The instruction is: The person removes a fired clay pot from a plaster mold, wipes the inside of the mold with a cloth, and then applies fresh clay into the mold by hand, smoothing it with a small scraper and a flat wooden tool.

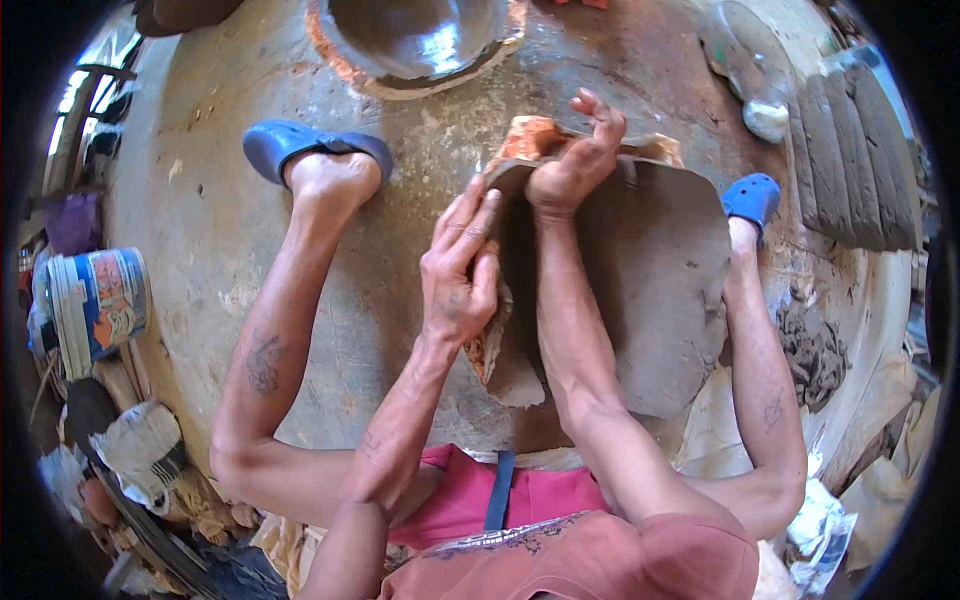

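Note:
A large slab of wet grey clay (670,270) lies between my legs, draped over an orange-brown mould (528,137) that shows along its far and left edges. The slab sinks into a dark hollow at its left and spreads flat to the right. My left hand (462,262) rests against the slab's left edge, fingers stretched out and pointing away from me. At the far edge, my right hand (580,165) has its heel down on the clay and its fingers raised and apart. My right forearm crosses the hollow and hides part of it.
A round mould with a shiny dark bowl-shaped lining (420,40) lies ahead. Stacked clay slabs (850,155) stand at the far right, near a clear bottle-like container (740,60). Clay scraps (810,350) lie beyond my right leg. A printed bucket (100,305) is at left.

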Demonstrator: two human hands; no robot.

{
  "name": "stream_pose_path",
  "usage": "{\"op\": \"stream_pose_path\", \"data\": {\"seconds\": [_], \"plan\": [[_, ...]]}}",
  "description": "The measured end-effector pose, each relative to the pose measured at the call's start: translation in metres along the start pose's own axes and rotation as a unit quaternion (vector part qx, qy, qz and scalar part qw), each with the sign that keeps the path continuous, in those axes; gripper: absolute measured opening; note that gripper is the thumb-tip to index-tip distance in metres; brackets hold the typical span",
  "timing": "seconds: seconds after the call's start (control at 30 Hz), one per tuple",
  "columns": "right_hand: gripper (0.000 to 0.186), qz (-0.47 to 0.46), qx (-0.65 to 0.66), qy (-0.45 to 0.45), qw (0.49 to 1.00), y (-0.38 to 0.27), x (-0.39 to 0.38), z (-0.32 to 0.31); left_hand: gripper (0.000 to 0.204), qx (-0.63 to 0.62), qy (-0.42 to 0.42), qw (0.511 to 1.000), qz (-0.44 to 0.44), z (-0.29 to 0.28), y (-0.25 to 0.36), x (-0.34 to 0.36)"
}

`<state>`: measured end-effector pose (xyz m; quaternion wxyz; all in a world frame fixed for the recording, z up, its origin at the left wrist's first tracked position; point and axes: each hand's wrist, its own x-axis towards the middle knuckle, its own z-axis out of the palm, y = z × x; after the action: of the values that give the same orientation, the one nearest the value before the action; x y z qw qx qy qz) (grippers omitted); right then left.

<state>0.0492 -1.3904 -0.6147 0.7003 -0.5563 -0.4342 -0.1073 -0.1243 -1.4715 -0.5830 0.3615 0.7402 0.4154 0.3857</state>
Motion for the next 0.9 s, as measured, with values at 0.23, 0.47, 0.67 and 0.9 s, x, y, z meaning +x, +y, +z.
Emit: {"op": "stream_pose_path", "data": {"seconds": [0.23, 0.47, 0.67, 0.9], "plan": [[0.08, -0.016, -0.054, -0.12, 0.991, -0.012, -0.035, -0.016, 0.061, -0.009, -0.009, 1.0, 0.011, 0.003, 0.001, 0.007], [0.082, 0.102, -0.05, -0.242, 0.964, -0.036, -0.057, -0.036, 0.058, -0.026, 0.01, 0.999, 0.016, 0.007, -0.003, 0.002], [0.078, 0.122, 0.099, -0.158, 0.975, -0.048, -0.045, -0.042, 0.054, -0.036, 0.016, 0.999, 0.022, 0.003, -0.006, 0.002], [0.079, 0.17, 0.08, -0.254, 0.949, -0.068, -0.058, -0.074, 0.054, -0.051, -0.013, 0.998, 0.017, 0.007, -0.006, 0.003]]}}
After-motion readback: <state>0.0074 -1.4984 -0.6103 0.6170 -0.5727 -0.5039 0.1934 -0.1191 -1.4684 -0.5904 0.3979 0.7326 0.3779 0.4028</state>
